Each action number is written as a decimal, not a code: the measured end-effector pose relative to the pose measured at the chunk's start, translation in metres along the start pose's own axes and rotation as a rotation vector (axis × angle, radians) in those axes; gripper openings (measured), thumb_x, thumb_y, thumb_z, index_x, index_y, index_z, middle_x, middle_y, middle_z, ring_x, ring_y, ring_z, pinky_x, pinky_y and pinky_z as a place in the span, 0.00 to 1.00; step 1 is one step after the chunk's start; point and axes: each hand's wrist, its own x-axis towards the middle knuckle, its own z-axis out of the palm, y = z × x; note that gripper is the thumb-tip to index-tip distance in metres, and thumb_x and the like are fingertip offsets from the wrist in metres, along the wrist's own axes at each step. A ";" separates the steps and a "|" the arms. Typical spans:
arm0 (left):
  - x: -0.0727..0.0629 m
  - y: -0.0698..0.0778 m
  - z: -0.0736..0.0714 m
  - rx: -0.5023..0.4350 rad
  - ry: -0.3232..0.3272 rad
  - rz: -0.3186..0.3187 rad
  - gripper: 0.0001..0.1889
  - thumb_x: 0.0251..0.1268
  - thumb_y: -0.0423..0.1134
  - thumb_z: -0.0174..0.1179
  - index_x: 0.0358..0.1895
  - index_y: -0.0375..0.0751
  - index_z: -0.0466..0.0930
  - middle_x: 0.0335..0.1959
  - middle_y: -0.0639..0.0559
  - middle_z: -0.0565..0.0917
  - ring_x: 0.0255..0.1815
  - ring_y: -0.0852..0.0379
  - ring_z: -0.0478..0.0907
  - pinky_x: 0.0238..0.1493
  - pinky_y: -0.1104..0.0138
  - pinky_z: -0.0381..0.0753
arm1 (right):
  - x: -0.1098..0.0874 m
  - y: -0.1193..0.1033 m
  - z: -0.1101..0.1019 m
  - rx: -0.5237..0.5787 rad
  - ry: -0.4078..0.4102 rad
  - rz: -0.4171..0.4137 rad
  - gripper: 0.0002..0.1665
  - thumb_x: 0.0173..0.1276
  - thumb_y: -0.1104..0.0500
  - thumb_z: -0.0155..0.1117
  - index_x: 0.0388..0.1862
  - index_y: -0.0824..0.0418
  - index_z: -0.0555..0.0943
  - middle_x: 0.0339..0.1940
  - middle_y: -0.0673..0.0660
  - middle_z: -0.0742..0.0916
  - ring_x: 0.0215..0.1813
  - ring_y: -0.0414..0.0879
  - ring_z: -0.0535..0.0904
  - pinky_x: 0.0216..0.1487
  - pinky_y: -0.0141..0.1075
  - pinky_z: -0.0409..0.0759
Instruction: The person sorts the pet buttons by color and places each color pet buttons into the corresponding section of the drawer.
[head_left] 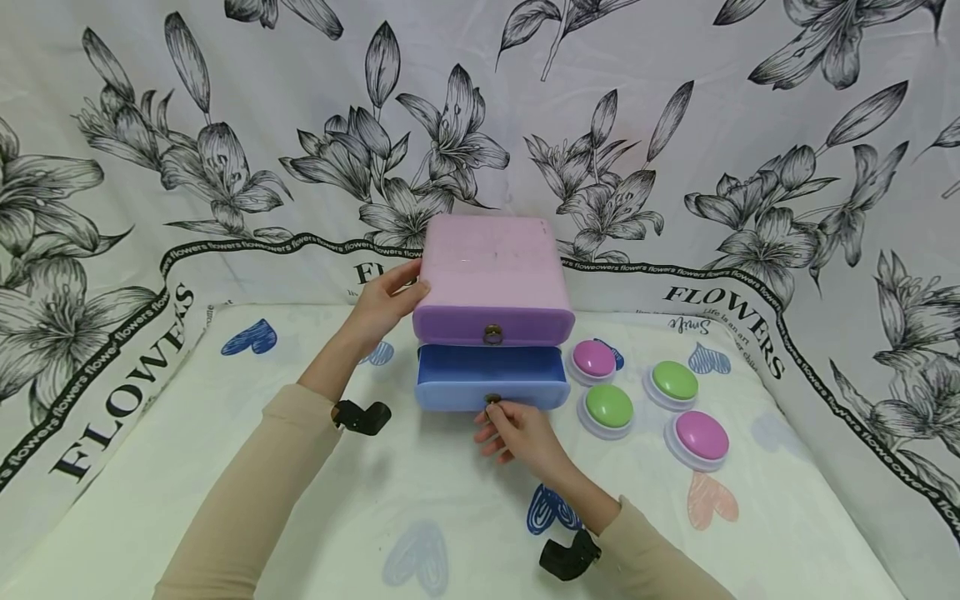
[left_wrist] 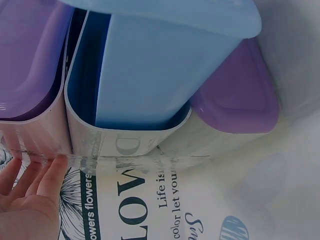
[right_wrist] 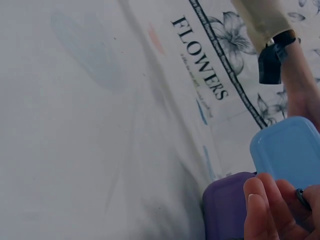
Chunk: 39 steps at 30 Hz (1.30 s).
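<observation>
A small drawer cabinet (head_left: 491, 260) with a pink top stands near the back of the cloth. Its top purple drawer (head_left: 450, 327) is closed, while the blue drawer (head_left: 442, 395) below is pulled out, its visible inside bare. Lower down, the left wrist view shows another purple drawer (left_wrist: 240, 95), closed. My left hand (head_left: 386, 304) touches the cabinet's left side near the top, fingers extended against the wall. With thumb and finger my right hand (head_left: 531, 437) pinches the small ring-like pull (right_wrist: 302, 199) on the blue drawer's front; its other fingers are spread below.
Right of the cabinet, several round push buttons on white bases sit on the cloth: a pink one (head_left: 594, 358) and a green one (head_left: 609, 406) closest, with another green (head_left: 675, 381) and pink (head_left: 702, 435) farther right. A flower-printed backdrop (head_left: 465, 125) rises behind.
</observation>
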 end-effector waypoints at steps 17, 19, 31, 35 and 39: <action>-0.002 0.004 0.001 -0.002 -0.003 -0.013 0.32 0.65 0.47 0.56 0.70 0.49 0.57 0.71 0.51 0.59 0.68 0.50 0.62 0.64 0.57 0.69 | -0.017 -0.002 -0.001 -0.018 -0.058 -0.030 0.25 0.72 0.47 0.47 0.41 0.67 0.80 0.31 0.57 0.86 0.26 0.43 0.82 0.23 0.36 0.83; -0.005 0.010 0.002 -0.002 -0.007 -0.019 0.32 0.65 0.45 0.55 0.71 0.47 0.56 0.71 0.49 0.59 0.68 0.49 0.62 0.64 0.57 0.68 | -0.018 -0.001 -0.001 -0.033 -0.060 -0.030 0.25 0.72 0.46 0.47 0.41 0.67 0.80 0.30 0.56 0.86 0.26 0.43 0.82 0.23 0.36 0.83; -0.017 0.026 0.006 0.029 -0.006 -0.023 0.31 0.67 0.42 0.52 0.71 0.42 0.54 0.71 0.46 0.58 0.68 0.47 0.61 0.63 0.57 0.69 | -0.033 -0.004 0.000 -0.038 -0.104 -0.003 0.22 0.73 0.50 0.47 0.42 0.66 0.81 0.31 0.57 0.86 0.29 0.49 0.82 0.23 0.35 0.82; -0.011 0.017 0.004 0.025 -0.011 -0.016 0.32 0.66 0.45 0.54 0.71 0.45 0.55 0.71 0.48 0.58 0.68 0.48 0.62 0.64 0.56 0.68 | -0.041 -0.012 0.002 -0.032 -0.111 0.011 0.20 0.73 0.53 0.47 0.41 0.67 0.81 0.31 0.59 0.86 0.30 0.53 0.82 0.23 0.36 0.82; -0.002 0.003 0.001 0.024 -0.006 0.003 0.33 0.64 0.48 0.56 0.71 0.49 0.56 0.71 0.50 0.59 0.68 0.50 0.62 0.64 0.57 0.68 | -0.042 0.000 0.005 -0.012 -0.124 0.023 0.22 0.72 0.49 0.49 0.41 0.66 0.82 0.31 0.57 0.86 0.29 0.49 0.83 0.21 0.35 0.82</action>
